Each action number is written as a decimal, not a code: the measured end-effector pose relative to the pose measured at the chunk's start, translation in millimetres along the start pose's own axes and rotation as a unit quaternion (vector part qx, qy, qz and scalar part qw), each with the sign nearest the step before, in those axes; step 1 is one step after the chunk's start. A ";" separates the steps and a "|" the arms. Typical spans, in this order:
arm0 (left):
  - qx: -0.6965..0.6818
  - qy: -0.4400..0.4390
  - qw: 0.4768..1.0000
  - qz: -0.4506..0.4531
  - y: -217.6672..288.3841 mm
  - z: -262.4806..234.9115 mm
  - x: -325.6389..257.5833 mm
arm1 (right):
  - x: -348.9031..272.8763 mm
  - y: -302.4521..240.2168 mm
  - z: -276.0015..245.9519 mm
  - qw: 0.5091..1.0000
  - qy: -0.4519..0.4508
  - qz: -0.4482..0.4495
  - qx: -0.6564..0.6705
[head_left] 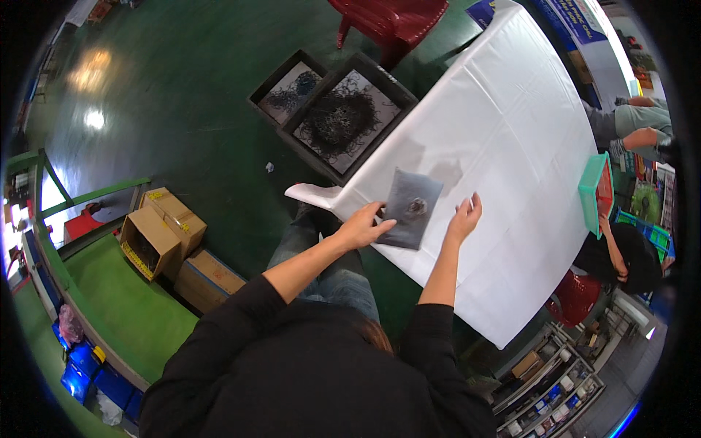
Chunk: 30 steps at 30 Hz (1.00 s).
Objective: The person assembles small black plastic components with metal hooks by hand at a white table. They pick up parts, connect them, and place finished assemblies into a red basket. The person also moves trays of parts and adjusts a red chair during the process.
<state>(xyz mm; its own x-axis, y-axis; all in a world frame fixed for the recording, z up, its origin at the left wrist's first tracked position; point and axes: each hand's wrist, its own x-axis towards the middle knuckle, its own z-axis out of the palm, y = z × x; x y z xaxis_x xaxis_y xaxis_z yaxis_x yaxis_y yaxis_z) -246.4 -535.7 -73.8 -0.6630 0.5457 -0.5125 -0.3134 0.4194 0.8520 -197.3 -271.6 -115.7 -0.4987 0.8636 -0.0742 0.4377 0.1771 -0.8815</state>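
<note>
A flat grey, shiny, semi-see-through plastic bag [406,228] is at the near left edge of the white-covered table [504,139]. A small dark clump shows at its middle; I cannot tell whether that lies inside or on top. My left hand [363,225] grips the bag's left edge, thumb on the upper face and fingers partly hidden. To the right of the bag, my right hand [465,217] is raised over the cloth with its fingers apart, holding nothing and not touching the bag.
Beyond the table's left edge sit a large dark tray [400,86] and a smaller one [257,97], both with black stringy pieces. A red chair [394,22] stands behind them. Cardboard boxes [212,281] lie left. At right, another person's hand [604,223] touches a green basket [586,191].
</note>
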 end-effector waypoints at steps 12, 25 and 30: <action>0.233 0.111 0.961 -0.103 -102.3 -103.6 -104.9 | -51.5 34.3 0.1 0.902 -0.155 -0.081 -0.396; 0.080 0.198 0.914 -0.346 -324.4 -253.4 -275.4 | -108.2 32.4 50.5 0.868 -0.120 -0.029 -0.482; 0.133 0.215 0.915 -0.314 -341.0 -396.8 -304.7 | -143.6 -27.9 108.5 0.829 -0.070 0.079 -0.549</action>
<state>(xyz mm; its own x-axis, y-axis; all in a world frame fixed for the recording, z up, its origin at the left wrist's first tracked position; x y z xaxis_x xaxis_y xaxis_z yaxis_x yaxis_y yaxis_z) -207.3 -1132.9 -165.7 -0.6324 -0.1754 -0.7545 -0.5856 0.7459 0.3174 -219.0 -451.7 -131.1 -0.4188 0.8670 -0.2700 0.8846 0.4567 0.0944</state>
